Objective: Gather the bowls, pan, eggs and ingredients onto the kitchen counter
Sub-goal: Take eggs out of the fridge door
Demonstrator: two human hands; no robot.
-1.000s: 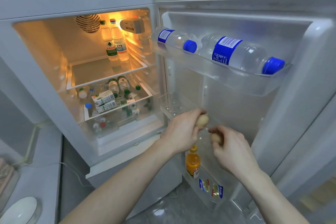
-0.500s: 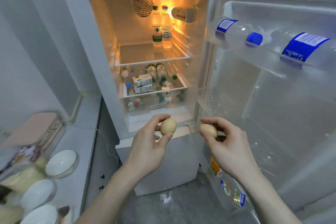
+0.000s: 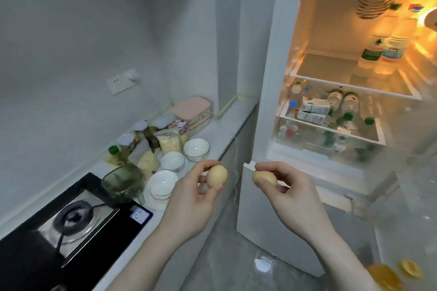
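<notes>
My left hand (image 3: 194, 198) pinches a brown egg (image 3: 217, 176) between thumb and fingers, just off the counter's front edge. My right hand (image 3: 290, 196) holds a second brown egg (image 3: 264, 178) in front of the fridge's lower drawer. On the white counter (image 3: 227, 123) stand three white bowls: one at the back (image 3: 196, 149), one in the middle (image 3: 172, 161) and the nearest (image 3: 162, 184). A clear glass bowl (image 3: 123, 183) sits beside them by the stove. Bags and jars of ingredients (image 3: 156, 142) crowd the counter behind the bowls.
A black gas stove (image 3: 71, 217) fills the counter's near left. A pink-lidded box (image 3: 192, 111) stands at the back. The open fridge (image 3: 354, 92) on the right is lit, with bottles and cartons on its shelves. A thin cord (image 3: 235, 172) hangs between counter and fridge.
My view has swung left from the fridge door to the counter. Both hands have come away from the door shelf, each carrying an egg, and now hover near the counter's edge.
</notes>
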